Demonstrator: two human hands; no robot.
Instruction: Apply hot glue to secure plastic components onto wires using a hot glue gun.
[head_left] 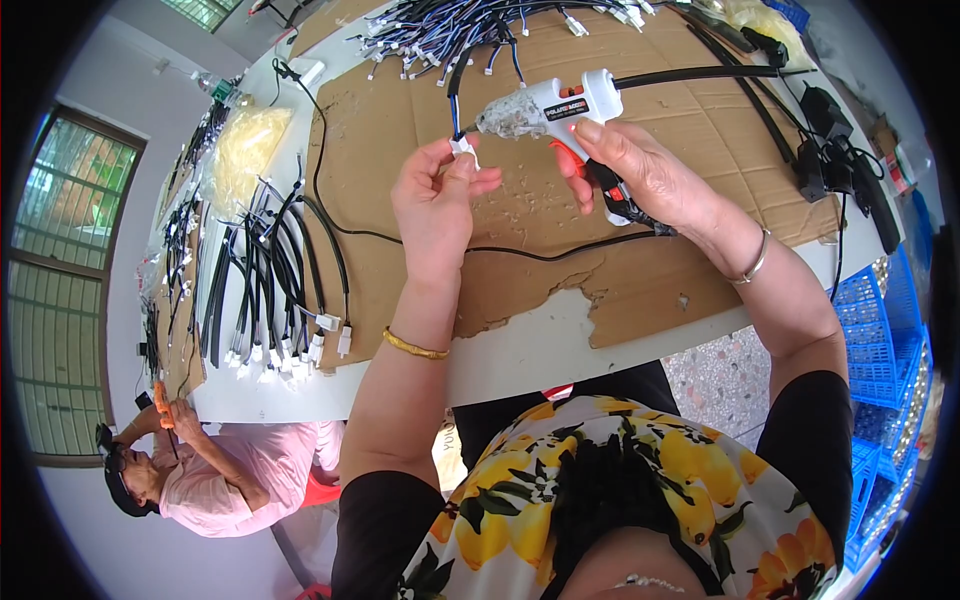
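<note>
Between the fingertips of my left hand (435, 215) is a small white connector (463, 150), the end of a wire harness with blue and white wires and a black sleeve (458, 82) stretching away from me. My right hand (660, 180) grips a white hot glue gun (575, 100) with a red trigger. The gun's nozzle points left, right at the wires where they enter the connector; whether it touches them I cannot tell. A black glue stick (690, 74) sticks out of the gun's back.
Brown cardboard (560, 210) covers much of the white table (500, 370). Finished-looking harnesses (270, 290) lie at left beside a plastic bag (248, 145); more wires (470, 30) lie far. A black cord (560, 255) crosses the cardboard. Plugs (825, 150) and blue crates (865, 330) are at right; a co-worker (250, 470) is at left.
</note>
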